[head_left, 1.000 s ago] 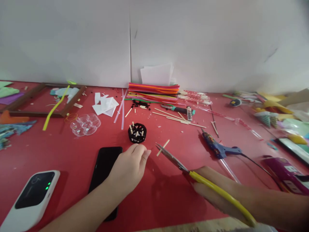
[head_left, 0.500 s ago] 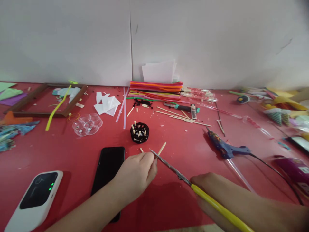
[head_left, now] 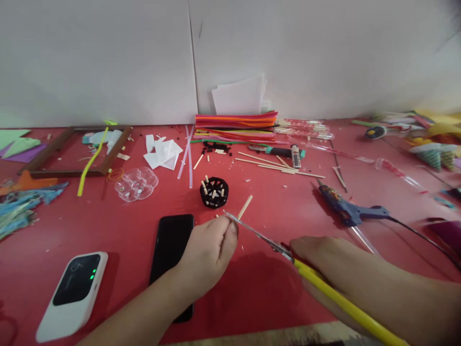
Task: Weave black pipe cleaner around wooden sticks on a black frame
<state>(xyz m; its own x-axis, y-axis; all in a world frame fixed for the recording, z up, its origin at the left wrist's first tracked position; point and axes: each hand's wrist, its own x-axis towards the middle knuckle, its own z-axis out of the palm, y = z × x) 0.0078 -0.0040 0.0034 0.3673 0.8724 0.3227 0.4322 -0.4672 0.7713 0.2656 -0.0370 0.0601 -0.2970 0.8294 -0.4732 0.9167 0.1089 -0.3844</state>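
Observation:
My left hand (head_left: 209, 245) is closed, its thumb and fingers pinching a thin wooden stick (head_left: 245, 207) whose free end sticks out to the upper right. In my right hand (head_left: 331, 264) is a pair of scissors (head_left: 261, 235) with a long yellow handle. Their metal blades reach left to the stick, right at my left fingertips; whether the blades are closed on it I cannot make out. Just beyond my left hand stands a small black ring-shaped piece (head_left: 214, 193) with short wooden pegs upright in it. A black phone (head_left: 172, 245) lies partly under my left forearm.
On the red table (head_left: 248, 293) are a blue glue gun (head_left: 338, 206), a white device with green lights (head_left: 74, 293), a clear flower-shaped palette (head_left: 137, 184) and a brown frame (head_left: 65, 172). Further back lie pipe cleaners (head_left: 236, 120), wooden sticks (head_left: 273, 166) and paper pieces (head_left: 163, 154).
The view has shifted slightly, moving most things in it. My left hand still pinches the stick, and the scissors' blades stay across it beside the fingertips.

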